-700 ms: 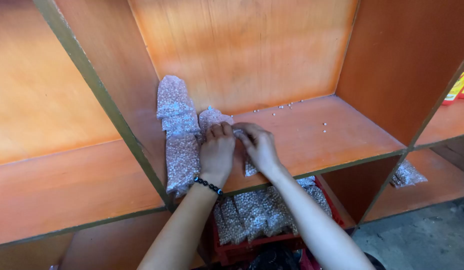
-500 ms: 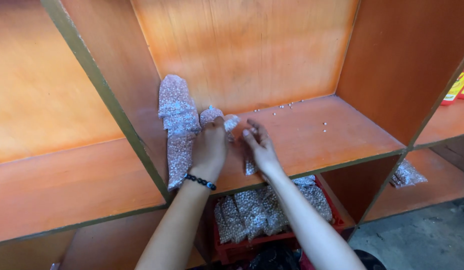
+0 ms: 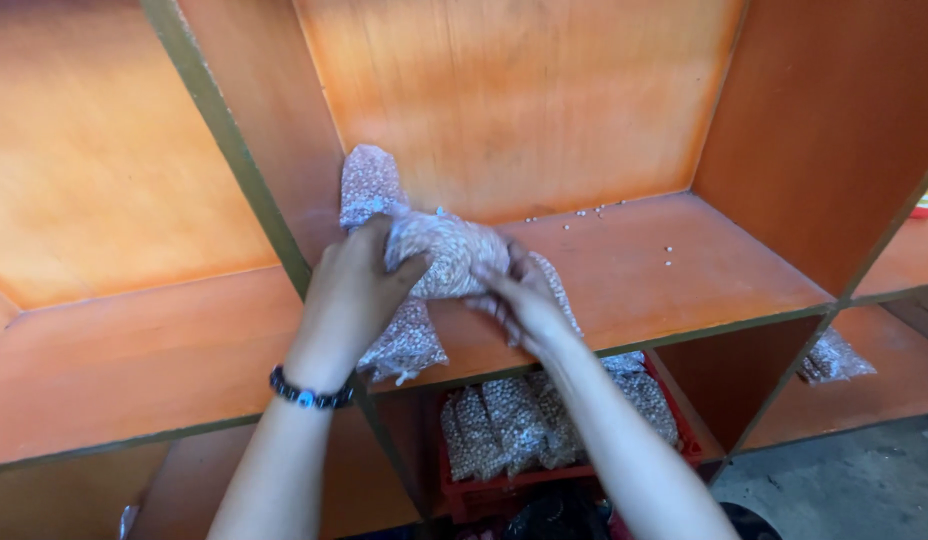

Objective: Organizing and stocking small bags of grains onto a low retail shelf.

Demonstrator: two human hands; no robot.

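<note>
Both hands meet over 1 clear bag of small pale beans (image 3: 449, 252), held just above the wooden shelf (image 3: 664, 280). The left hand (image 3: 349, 290) closes around the bag's left end, thumb on top and fingers curled behind it, while the right hand (image 3: 519, 300) cups it from below and in front with fingers bent upward. Held from both ends like this, the loose contents stay bunched in a lump and do not sag.

Just behind the left hand, another bag (image 3: 369, 185) stands on end against the shelf's side wall, and a third bag (image 3: 404, 345) lies under that hand, overhanging the shelf's front edge. A further bag seems to lie beneath the right hand, though the fingers hide most of it. These crowd the corner around the held bag. Farther right of the right hand, a few loose beans (image 3: 584, 213) dot the open board. Below the wrists, a red crate (image 3: 684, 425) holds more bags, and 1 lone bag (image 3: 834, 357) lies in the lower compartment far to the right.
</note>
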